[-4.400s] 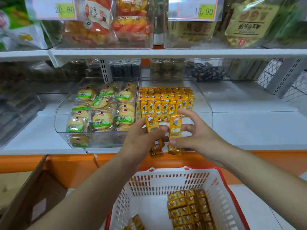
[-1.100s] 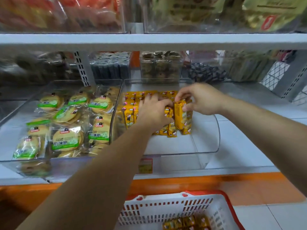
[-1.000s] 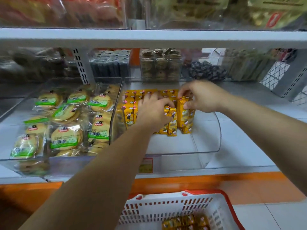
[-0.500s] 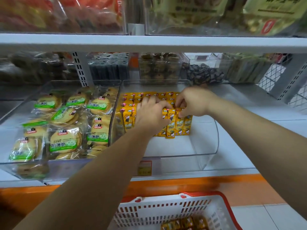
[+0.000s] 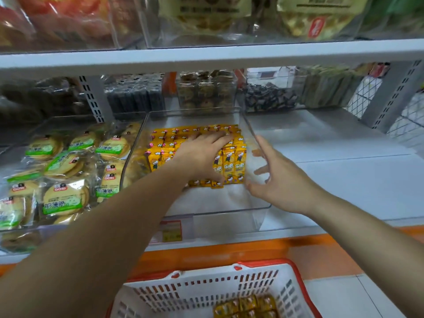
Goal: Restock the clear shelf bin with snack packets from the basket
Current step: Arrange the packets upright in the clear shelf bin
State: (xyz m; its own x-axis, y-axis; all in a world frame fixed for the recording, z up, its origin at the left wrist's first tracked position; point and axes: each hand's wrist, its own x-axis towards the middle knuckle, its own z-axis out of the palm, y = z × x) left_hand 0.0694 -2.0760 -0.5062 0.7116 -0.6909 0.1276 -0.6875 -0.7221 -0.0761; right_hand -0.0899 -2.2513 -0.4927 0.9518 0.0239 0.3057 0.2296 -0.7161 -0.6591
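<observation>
A clear shelf bin (image 5: 229,213) stands on the white shelf, with rows of yellow snack packets (image 5: 231,162) filling its back half. My left hand (image 5: 202,154) lies flat on top of the packets, fingers straight, thumb at the front row. My right hand (image 5: 275,180) hovers by the bin's right wall with fingers spread and nothing in it. Below, the white basket with a red rim (image 5: 206,292) holds more yellow packets (image 5: 246,306) at the bottom edge of the view.
A second clear bin (image 5: 68,228) of green-labelled round biscuits adjoins on the left. Bare white shelf (image 5: 344,175) stretches to the right. Bins of dark snacks (image 5: 268,97) line the back, and an upper shelf (image 5: 206,56) overhangs.
My right hand has let go of the packets and drawn back to the bin's right side, now open. My left hand has flattened on top of the rows.
</observation>
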